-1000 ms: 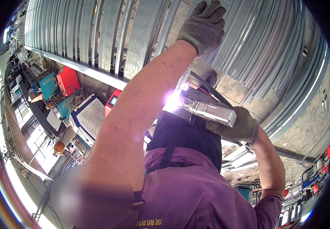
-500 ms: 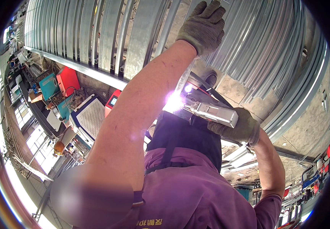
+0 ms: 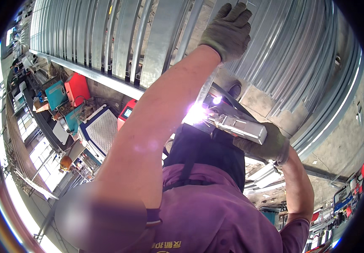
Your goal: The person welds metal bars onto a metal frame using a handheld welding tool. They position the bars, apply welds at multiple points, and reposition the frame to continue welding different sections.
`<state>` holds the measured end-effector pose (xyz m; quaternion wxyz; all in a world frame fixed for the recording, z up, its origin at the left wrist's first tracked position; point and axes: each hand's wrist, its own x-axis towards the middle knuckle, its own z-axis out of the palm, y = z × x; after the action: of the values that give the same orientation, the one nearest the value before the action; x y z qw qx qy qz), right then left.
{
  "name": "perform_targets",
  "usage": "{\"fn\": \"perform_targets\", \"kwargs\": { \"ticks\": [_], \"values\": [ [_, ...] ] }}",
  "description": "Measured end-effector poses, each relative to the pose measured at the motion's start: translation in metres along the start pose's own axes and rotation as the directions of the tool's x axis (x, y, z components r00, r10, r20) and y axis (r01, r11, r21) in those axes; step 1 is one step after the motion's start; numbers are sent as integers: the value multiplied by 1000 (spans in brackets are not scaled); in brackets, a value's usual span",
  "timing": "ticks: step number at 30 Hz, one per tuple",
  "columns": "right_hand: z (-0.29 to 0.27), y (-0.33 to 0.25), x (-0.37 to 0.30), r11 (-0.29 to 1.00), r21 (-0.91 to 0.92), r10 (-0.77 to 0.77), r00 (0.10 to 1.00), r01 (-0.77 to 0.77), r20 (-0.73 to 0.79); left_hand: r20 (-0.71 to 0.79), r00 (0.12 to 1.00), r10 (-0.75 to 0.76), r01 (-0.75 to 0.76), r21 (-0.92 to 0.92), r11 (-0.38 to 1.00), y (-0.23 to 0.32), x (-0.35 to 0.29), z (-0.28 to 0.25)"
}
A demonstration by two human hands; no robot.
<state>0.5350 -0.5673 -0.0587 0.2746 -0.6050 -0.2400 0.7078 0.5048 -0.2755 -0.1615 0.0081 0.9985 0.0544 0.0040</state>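
The right hand point(image 3: 271, 145), in a grey-green glove, is closed around a silver welding torch point(image 3: 243, 129); the grip is partly hidden behind the torch body. The torch is held in front of the dark trousers point(image 3: 190, 145), with its nose directed to the left into a white-violet glare point(image 3: 196, 114). By this glare the tip and the worked spot are covered, so it cannot be told if they are touching. The left hand point(image 3: 227, 36), also gloved, is stretched out near the long metal bars point(image 3: 283, 55); only its back is seen, and it cannot be told if anything is gripped. Compared with half a second ago, the torch and the glare are found slightly farther to the right, and the smaller bright spot point(image 3: 217, 100) slightly farther from the glare.
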Motion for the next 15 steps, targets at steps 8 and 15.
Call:
{"fn": "perform_targets", "kwargs": {
  "ticks": [8,15],
  "values": [
    [33,26,-8,951,-16,-307,933,310,-188,64,998,22,-18,-56,998,-4,1,-4],
    [68,35,-27,985,76,-131,965,152,-225,-42,999,-21,13,-201,980,-13,-3,11]
  ]
}}
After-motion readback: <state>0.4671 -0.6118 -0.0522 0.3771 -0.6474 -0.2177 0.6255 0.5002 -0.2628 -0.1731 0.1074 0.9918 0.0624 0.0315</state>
